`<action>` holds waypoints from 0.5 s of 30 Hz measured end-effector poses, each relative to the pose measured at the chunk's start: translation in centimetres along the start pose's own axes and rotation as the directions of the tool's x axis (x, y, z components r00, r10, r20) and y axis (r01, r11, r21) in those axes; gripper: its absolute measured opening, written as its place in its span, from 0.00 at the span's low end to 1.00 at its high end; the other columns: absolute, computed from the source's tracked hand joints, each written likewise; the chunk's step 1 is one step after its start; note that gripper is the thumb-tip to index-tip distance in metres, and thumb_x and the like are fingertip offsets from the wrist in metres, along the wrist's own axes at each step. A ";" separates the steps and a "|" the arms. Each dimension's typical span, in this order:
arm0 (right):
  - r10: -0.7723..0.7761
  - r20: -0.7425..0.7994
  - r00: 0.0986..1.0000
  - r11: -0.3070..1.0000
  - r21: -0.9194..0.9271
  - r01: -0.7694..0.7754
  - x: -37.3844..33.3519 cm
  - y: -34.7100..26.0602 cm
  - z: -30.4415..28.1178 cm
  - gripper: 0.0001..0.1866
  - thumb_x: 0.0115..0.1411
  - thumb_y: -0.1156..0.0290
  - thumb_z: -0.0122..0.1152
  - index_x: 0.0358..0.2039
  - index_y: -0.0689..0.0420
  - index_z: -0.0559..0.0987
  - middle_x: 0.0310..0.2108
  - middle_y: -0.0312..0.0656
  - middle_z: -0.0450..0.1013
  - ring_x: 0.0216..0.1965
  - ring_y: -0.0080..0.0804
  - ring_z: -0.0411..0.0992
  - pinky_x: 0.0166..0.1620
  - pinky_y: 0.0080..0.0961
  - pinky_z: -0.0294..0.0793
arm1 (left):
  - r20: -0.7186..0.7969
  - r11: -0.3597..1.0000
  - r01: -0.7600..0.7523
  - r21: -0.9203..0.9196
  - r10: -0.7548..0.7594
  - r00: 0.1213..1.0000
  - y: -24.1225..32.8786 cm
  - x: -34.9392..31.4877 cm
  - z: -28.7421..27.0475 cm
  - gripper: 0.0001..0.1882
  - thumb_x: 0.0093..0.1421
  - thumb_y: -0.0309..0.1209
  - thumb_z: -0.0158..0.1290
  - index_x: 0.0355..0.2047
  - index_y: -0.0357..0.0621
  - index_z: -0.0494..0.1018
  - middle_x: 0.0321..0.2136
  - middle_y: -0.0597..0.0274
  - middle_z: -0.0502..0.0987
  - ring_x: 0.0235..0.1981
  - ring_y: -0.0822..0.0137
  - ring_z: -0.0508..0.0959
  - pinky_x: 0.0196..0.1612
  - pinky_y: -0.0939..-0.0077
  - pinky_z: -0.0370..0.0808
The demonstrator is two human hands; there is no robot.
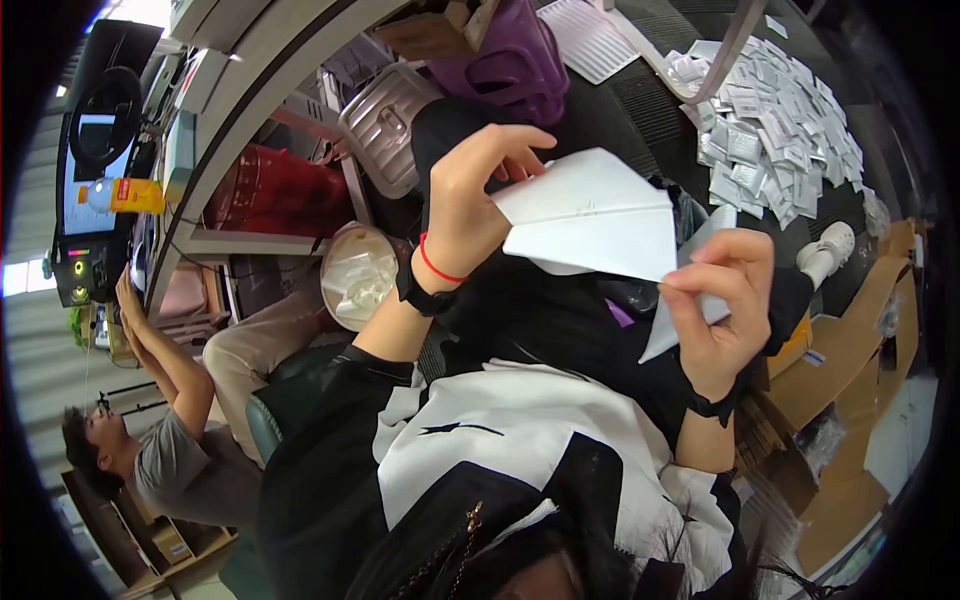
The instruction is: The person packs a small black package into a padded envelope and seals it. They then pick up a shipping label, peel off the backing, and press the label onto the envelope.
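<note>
Head view: our curled left hand and pinching right hand hold folded paper between them, likely light, crease-prone, best gripped edgewise.

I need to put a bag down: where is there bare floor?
The dark floor looks bare between the purple plastic item and the pile of silvery packets, beyond the folded white paper. It's crowded at right, with those packets and, below, brown cardboard.

Left hand, right hand, holding folded paper
</note>
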State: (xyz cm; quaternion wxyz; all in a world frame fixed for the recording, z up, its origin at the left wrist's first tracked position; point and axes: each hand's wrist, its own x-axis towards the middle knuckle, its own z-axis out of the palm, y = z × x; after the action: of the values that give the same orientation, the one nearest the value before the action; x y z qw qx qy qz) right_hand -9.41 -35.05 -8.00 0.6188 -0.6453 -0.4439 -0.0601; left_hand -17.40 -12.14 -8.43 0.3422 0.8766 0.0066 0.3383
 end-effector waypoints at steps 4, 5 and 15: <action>0.037 -0.063 0.997 0.987 0.157 -0.026 -0.5 0.0 -0.3 0.08 0.48 0.77 0.68 0.28 0.55 0.78 0.35 0.39 0.64 0.29 0.24 0.63 0.33 0.17 0.63 | -0.002 0.993 0.049 0.110 -0.049 0.999 -1.0 -0.6 -1.7 0.18 0.45 0.22 0.61 0.39 0.47 0.79 0.24 0.63 0.70 0.24 0.71 0.74 0.28 0.79 0.71; 0.073 -0.097 0.993 0.961 0.274 -0.044 -0.7 0.6 -0.4 0.07 0.50 0.75 0.67 0.28 0.56 0.76 0.36 0.39 0.63 0.29 0.23 0.62 0.33 0.18 0.62 | 0.014 0.988 0.069 0.140 -0.071 0.997 -1.5 -0.9 -2.4 0.20 0.45 0.19 0.58 0.40 0.47 0.78 0.28 0.62 0.71 0.26 0.68 0.75 0.29 0.79 0.71; 0.604 -0.133 0.786 0.695 0.570 -0.437 -1.1 6.4 -2.7 0.18 0.67 0.62 0.47 0.52 0.60 0.68 0.35 0.35 0.64 0.40 0.21 0.65 0.48 0.21 0.68 | -0.339 0.680 0.383 0.625 -0.206 0.918 -10.5 -12.3 -16.9 0.17 0.44 0.11 0.42 0.34 0.32 0.73 0.36 0.49 0.74 0.40 0.51 0.75 0.45 0.70 0.71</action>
State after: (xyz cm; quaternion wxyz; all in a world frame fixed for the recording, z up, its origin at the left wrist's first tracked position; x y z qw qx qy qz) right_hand -4.67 -36.87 -12.81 0.8191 -0.5395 -0.1364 0.1393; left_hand -34.66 2.97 -12.91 0.0442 0.8793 0.3134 0.3558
